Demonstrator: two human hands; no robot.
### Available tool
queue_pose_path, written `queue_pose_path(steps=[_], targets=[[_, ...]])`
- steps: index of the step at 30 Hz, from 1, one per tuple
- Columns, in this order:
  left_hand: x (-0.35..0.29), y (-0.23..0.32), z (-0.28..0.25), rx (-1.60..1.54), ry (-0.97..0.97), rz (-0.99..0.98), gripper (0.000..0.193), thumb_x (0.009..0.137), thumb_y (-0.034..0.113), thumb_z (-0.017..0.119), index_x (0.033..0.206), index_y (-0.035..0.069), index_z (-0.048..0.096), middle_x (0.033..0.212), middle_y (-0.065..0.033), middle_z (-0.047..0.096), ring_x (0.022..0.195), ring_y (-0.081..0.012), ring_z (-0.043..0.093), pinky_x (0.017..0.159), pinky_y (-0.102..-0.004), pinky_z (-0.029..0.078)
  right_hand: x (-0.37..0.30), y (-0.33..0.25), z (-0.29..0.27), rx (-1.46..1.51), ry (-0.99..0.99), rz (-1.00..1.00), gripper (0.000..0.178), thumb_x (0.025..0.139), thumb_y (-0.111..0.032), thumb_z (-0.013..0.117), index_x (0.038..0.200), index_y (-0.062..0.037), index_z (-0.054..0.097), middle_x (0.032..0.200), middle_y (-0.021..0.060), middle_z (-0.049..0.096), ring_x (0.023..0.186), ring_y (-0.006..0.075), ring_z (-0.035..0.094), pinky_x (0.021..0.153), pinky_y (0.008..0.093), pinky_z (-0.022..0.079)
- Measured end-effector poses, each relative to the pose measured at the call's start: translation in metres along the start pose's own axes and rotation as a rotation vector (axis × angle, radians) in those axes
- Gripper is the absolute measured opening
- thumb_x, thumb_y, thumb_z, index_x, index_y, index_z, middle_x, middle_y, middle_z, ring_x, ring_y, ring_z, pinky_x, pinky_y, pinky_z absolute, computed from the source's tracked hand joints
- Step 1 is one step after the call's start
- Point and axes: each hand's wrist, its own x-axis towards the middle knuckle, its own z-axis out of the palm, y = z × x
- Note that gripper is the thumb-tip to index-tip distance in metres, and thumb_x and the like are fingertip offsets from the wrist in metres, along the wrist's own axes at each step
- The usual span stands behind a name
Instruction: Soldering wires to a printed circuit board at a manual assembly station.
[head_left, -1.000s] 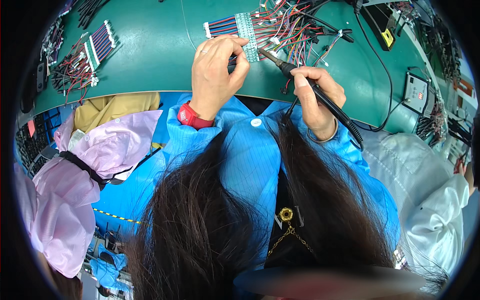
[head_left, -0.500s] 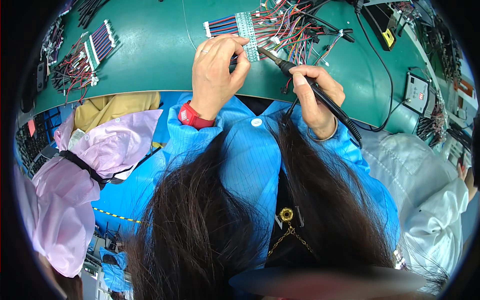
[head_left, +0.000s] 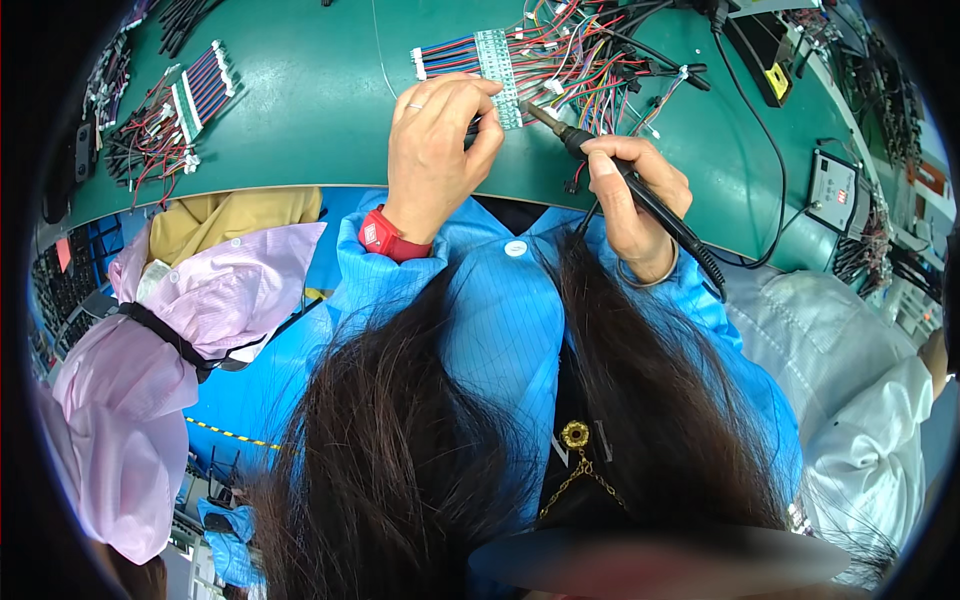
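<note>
My right hand (head_left: 640,205) grips a black soldering iron (head_left: 660,208) like a pen. Its metal tip points up and left at the right edge of a long green circuit board strip (head_left: 494,58); whether they touch I cannot tell. Rows of red, black and blue wires run out from both sides of the strip. My left hand (head_left: 440,145) is closed over the strip's lower left side, thumb and forefinger pinched together near the board. A thin solder wire (head_left: 381,55) comes down from the far edge into this hand; its end is hidden by the fingers.
A second wired board (head_left: 185,108) lies on the green bench mat (head_left: 300,110) at the left. A soldering station box (head_left: 834,188) stands at the right, its black cord (head_left: 765,105) looping across the mat. Co-workers in pink (head_left: 225,285) and white (head_left: 830,350) sit close on either side.
The soldering iron's tip has shifted slightly right and down. The board and my left hand appear a little lower in the picture, with the same pinch kept.
</note>
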Motion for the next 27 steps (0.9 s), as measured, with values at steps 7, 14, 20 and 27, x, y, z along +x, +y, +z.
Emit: queue_pose_path(steps=[7,14,20,27], targets=[[0.0068,0.0065,0.0003,0.009,-0.025,-0.010,0.011,0.078,0.003,0.067,0.080,0.008,0.057,0.098,-0.0021,0.071,0.098,-0.0221,0.066,0.088,-0.0387,0.046,0.0013,-0.0029,-0.0048,-0.025,0.010,0.021,0.009,0.085,0.000,0.068,0.094,0.0026,0.071,0.073,0.0077,0.066,0.060,0.0121,0.061,0.055,0.0254,0.046],[0.0056,0.0034,-0.0023,-0.062,-0.036,-0.025,0.012,0.078,0.003,0.067,0.081,0.008,0.057,0.099,-0.0023,0.071,0.098,-0.0227,0.066,0.087,-0.0386,0.046,-0.0009,-0.0032,-0.0060,-0.028,0.019,-0.034,0.010,0.083,0.001,0.067,0.092,0.0024,0.071,0.072,0.0093,0.067,0.059,0.0141,0.063,0.055,0.0264,0.048],[0.0061,0.0047,-0.0021,-0.041,-0.029,-0.022,0.013,0.077,0.002,0.067,0.081,0.008,0.057,0.099,-0.0025,0.071,0.098,-0.0232,0.066,0.087,-0.0387,0.046,-0.0036,-0.0039,-0.0053,-0.071,0.049,-0.028,0.009,0.084,0.001,0.068,0.092,0.0025,0.071,0.071,0.0089,0.067,0.060,0.0142,0.064,0.056,0.0266,0.049],[0.0074,0.0048,0.0002,-0.049,-0.031,-0.017,0.013,0.077,0.002,0.067,0.081,0.008,0.057,0.099,-0.0019,0.071,0.099,-0.0229,0.066,0.088,-0.0390,0.046,-0.0016,-0.0025,-0.0053,-0.044,0.041,-0.019,0.008,0.084,0.000,0.068,0.092,0.0031,0.071,0.071,0.0085,0.067,0.060,0.0133,0.064,0.056,0.0260,0.049]])
